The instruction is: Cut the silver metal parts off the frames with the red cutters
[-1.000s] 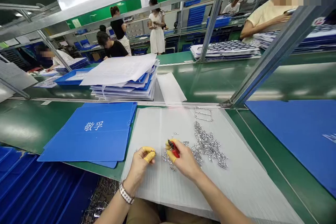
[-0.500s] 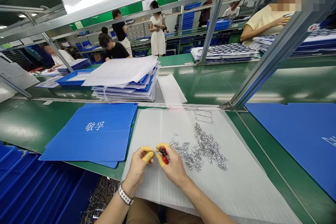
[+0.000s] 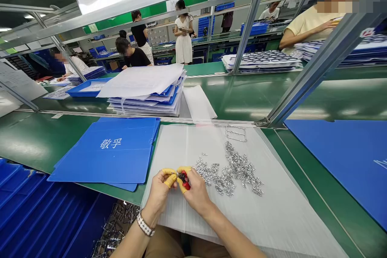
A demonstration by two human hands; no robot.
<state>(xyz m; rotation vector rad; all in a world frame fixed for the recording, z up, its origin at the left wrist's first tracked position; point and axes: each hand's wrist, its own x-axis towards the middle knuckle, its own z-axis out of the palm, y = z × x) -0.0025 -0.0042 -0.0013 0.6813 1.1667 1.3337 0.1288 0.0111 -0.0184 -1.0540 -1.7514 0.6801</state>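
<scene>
My left hand (image 3: pixel 161 187), with yellow finger cots on its thumb and fingers, pinches a small shiny metal piece that is mostly hidden by the fingertips. Red-handled cutting pliers (image 3: pixel 185 181) sit in my right hand (image 3: pixel 197 191), which also wears yellow finger cots. The pliers' dark jaws are right at the piece in my left fingertips; whether they touch it I cannot tell. Beside my right hand, a pile of small silver metal parts (image 3: pixel 242 167) lies spread over a translucent white sheet (image 3: pixel 266 225). Behind the pile is a thin silver metal frame (image 3: pixel 236 133) with crossbars.
Blue plastic boards (image 3: pixel 105 157) lie to the left, another blue board (image 3: pixel 341 153) to the right. A paper-topped stack (image 3: pixel 145 84) stands behind. Slanting metal posts (image 3: pixel 311 60) rise from the bench. Below left is a container of metal scraps (image 3: pixel 116 225). Several people work beyond.
My right hand has moved left with the pliers, bringing their jaws up to my left fingertips. My left hand stays nearly where it was. The whole view has shifted slightly.
</scene>
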